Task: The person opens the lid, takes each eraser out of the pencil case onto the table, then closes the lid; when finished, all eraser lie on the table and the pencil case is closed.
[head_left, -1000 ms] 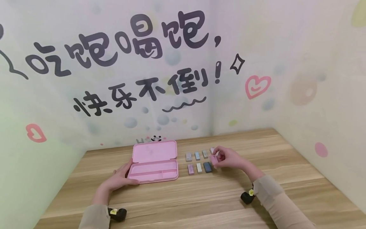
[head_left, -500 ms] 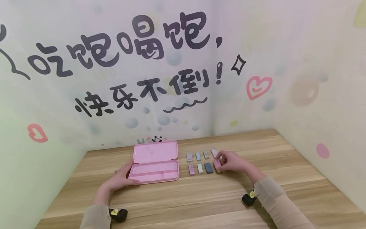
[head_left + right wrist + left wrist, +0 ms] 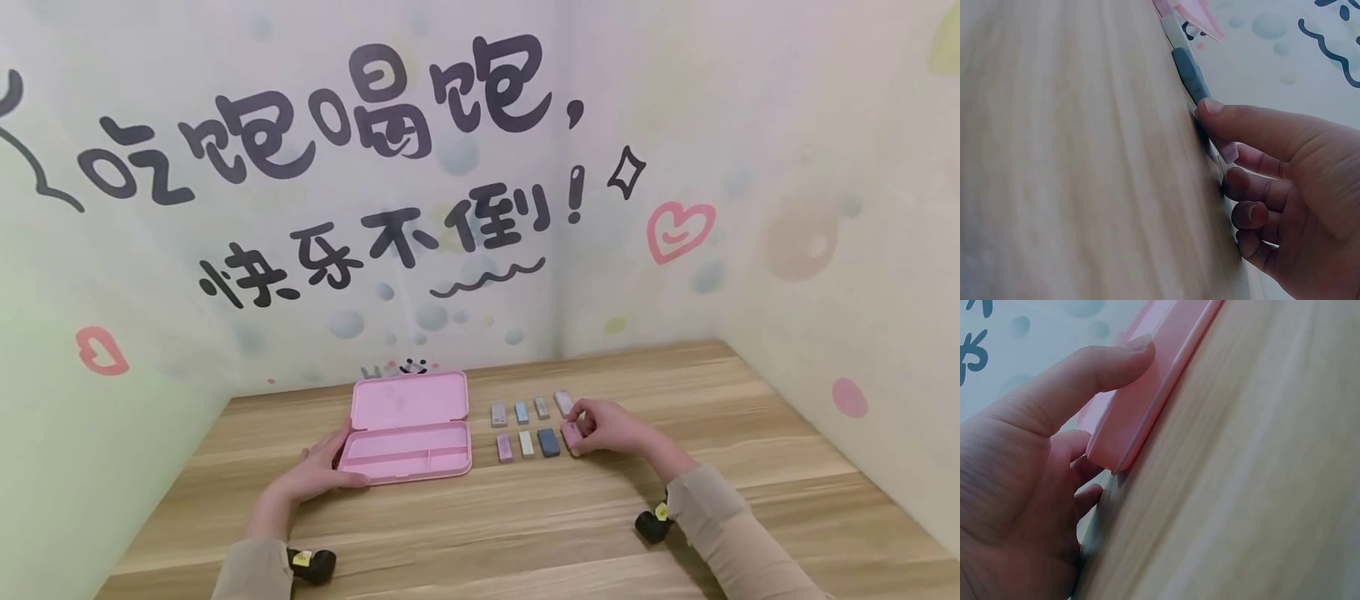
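A pink pencil case (image 3: 408, 400) lies with its lid folded back, its divided tray (image 3: 375, 440) bare inside. My left hand (image 3: 318, 471) holds its left end, the thumb along the front wall and the fingers round the side; the left wrist view shows the thumb (image 3: 1107, 367) over the case (image 3: 1132, 422). With thumb and fingers, my right hand (image 3: 615, 427) pinches a pink eraser (image 3: 572, 437) at the right end of the front row of small block erasers. In the right wrist view this eraser (image 3: 1229, 152) is mostly hidden behind the thumb.
Beside the held eraser sit a dark blue eraser (image 3: 549, 442), a white one (image 3: 527, 443) and a purple one (image 3: 504, 448). Behind them runs a row with grey (image 3: 498, 414), light blue (image 3: 522, 412), grey-green (image 3: 542, 407) and pale (image 3: 563, 403) erasers. A printed wall backs the wooden table (image 3: 480, 533).
My right hand has brought the pink eraser down and slightly right, to the end of the front row, beside the dark blue one. My left hand stays on the pencil case.
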Available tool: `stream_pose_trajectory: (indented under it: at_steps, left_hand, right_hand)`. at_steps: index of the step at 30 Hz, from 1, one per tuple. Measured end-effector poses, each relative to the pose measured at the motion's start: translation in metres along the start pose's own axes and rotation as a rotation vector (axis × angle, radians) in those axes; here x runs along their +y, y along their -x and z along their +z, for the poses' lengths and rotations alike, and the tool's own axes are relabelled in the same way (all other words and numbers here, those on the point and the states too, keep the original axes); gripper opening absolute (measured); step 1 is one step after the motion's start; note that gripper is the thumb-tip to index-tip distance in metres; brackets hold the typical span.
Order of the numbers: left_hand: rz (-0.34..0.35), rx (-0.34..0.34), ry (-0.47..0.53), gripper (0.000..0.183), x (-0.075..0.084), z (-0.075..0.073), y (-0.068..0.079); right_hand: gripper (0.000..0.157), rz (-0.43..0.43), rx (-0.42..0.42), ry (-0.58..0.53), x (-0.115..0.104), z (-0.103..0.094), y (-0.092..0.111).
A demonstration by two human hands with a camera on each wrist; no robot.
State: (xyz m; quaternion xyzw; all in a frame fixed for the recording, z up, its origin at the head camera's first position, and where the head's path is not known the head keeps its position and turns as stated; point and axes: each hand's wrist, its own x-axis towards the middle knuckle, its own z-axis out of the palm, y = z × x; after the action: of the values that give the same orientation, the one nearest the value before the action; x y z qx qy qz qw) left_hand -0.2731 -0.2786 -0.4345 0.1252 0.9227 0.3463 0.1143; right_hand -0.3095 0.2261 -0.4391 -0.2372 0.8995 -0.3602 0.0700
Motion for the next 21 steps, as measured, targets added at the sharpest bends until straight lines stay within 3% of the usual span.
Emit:
stream_pose_trajectory:
  at_steps: [21]
  left_hand:
    - [0.018, 0.013, 0.0, 0.113, -0.0011, 0.0016, 0.0004]
  right_hand:
    - [0.038, 0.031, -0.008, -0.017, -0.0094, -0.0089, 0.0024]
